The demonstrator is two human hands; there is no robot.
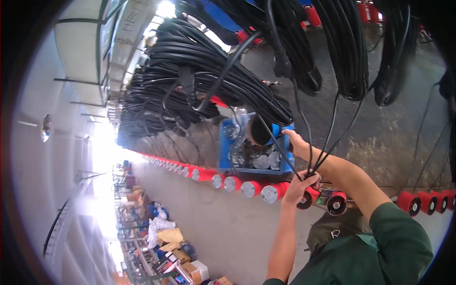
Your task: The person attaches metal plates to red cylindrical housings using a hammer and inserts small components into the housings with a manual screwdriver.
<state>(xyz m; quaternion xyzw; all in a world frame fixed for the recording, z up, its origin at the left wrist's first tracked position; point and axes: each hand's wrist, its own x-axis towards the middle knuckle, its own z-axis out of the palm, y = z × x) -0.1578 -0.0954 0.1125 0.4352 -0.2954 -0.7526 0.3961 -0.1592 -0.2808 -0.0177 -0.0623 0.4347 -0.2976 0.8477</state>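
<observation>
My left hand point(295, 189) is closed around several thin black cables point(311, 164), which fan upward from it. Close above, my right hand point(297, 144) reaches across to the right side of a blue bin point(254, 170), its fingers closed at the rim. Inside the bin lie clear, glassy-looking round parts point(261, 161) and a blue round container with a dark inside point(260, 131). My right fingertips are partly hidden, so exactly which blue edge they grip is hard to see. Just below my left hand, a red cylinder with a dark round face point(308, 197) sits at the bench edge.
Large coiled bundles of black cable point(209, 71) stretch across the bench point(380, 142), with more coils point(342, 52) at the far side. Red cylinders with silver ends point(249, 188) line the near edge, and others point(413, 203) stand right. Shelves with boxes point(190, 270) are at lower left.
</observation>
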